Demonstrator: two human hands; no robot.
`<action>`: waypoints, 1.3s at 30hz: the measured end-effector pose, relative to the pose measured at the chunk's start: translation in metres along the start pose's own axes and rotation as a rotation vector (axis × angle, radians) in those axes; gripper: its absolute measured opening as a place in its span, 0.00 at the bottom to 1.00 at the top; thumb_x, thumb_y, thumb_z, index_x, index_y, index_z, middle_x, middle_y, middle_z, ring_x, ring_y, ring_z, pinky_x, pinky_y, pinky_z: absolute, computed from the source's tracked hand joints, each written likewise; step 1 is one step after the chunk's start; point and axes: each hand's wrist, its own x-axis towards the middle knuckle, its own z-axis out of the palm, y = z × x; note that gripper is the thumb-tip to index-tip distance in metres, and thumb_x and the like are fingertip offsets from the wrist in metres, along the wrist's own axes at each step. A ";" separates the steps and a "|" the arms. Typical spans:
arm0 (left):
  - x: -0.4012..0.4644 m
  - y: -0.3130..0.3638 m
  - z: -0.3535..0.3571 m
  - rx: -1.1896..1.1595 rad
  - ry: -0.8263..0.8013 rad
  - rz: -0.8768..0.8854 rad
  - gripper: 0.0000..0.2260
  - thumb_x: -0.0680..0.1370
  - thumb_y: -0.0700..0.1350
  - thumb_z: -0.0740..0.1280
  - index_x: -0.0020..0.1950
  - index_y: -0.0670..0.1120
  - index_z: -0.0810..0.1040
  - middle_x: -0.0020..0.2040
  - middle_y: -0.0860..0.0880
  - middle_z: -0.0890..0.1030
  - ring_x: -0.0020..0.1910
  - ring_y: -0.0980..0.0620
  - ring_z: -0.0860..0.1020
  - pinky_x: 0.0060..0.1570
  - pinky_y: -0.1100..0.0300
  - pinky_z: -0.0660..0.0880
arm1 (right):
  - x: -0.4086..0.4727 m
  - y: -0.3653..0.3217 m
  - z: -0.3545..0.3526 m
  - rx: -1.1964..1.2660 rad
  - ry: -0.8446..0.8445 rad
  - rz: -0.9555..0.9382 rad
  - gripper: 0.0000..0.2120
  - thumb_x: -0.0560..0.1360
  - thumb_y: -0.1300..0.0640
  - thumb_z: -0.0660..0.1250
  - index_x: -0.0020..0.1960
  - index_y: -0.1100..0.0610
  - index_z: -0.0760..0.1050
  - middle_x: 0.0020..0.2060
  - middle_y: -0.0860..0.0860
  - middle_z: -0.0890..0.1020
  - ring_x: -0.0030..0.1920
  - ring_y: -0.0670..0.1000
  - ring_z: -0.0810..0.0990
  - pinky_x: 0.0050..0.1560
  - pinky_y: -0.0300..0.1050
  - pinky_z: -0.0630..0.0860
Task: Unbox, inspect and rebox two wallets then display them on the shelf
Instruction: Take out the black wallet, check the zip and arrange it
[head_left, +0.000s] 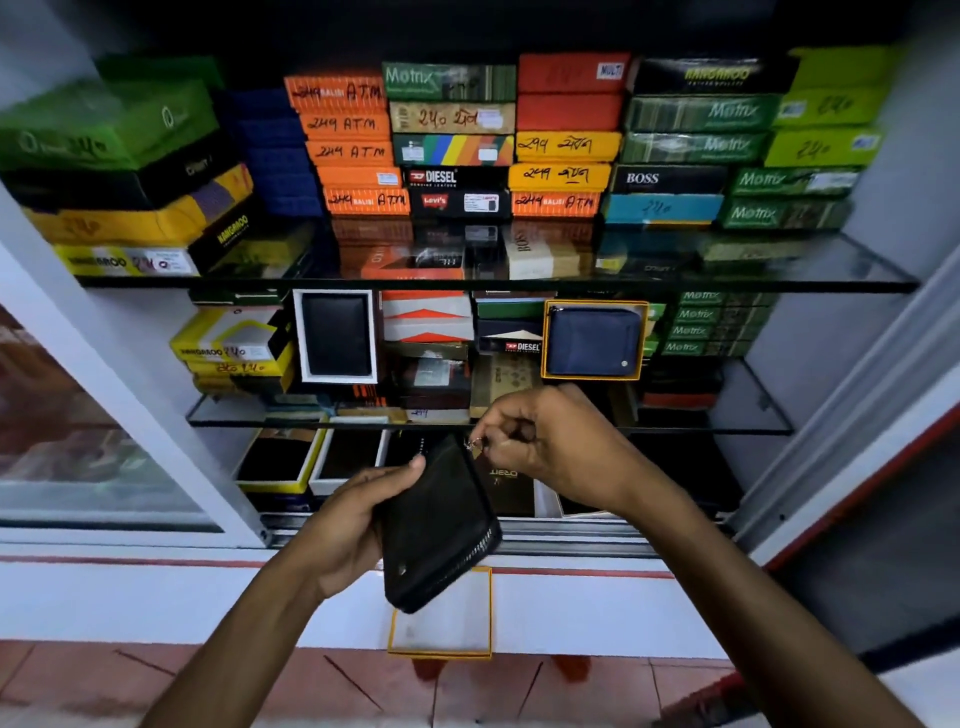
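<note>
Stacked orange cardboard boxes marked "249 ATM" (349, 137) are seen at the far centre-left, beside a stack of blue boxes (278, 150). Green "Matrix" boxes (698, 127) are piled at the far right, above a black "BOSS" box (670, 179). A black "DIESEL" box (454, 177) is set over a "Levi's" box (457, 202). Red-brown floor tiles (311, 686) are visible nearest.

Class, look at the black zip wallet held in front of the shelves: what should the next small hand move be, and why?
Probably the right hand should draw the zip pull along the zip. Its fingertips pinch the pull at the top corner of the black wallet, which the left hand grips. The yellow-rimmed box below lies empty, so the wallet seems to be out for inspection.
</note>
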 end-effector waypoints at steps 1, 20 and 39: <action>0.002 0.002 0.002 -0.050 0.032 -0.014 0.12 0.73 0.49 0.70 0.48 0.40 0.84 0.42 0.43 0.86 0.39 0.49 0.85 0.37 0.60 0.82 | -0.002 -0.006 -0.003 -0.011 0.018 0.008 0.06 0.75 0.60 0.69 0.40 0.59 0.80 0.32 0.41 0.81 0.34 0.37 0.78 0.39 0.32 0.73; 0.017 0.013 0.020 -0.398 0.100 -0.156 0.14 0.69 0.45 0.72 0.52 0.41 0.79 0.40 0.42 0.86 0.34 0.49 0.84 0.30 0.62 0.80 | -0.026 -0.010 -0.024 -0.042 0.440 0.159 0.06 0.72 0.52 0.74 0.47 0.52 0.85 0.36 0.42 0.85 0.34 0.37 0.80 0.37 0.29 0.76; 0.025 0.033 0.061 -0.656 0.126 -0.044 0.08 0.76 0.39 0.68 0.53 0.37 0.79 0.44 0.37 0.86 0.40 0.42 0.86 0.30 0.54 0.82 | -0.034 -0.023 0.022 -0.119 0.526 0.108 0.07 0.71 0.48 0.72 0.47 0.48 0.84 0.37 0.41 0.85 0.42 0.40 0.77 0.42 0.43 0.80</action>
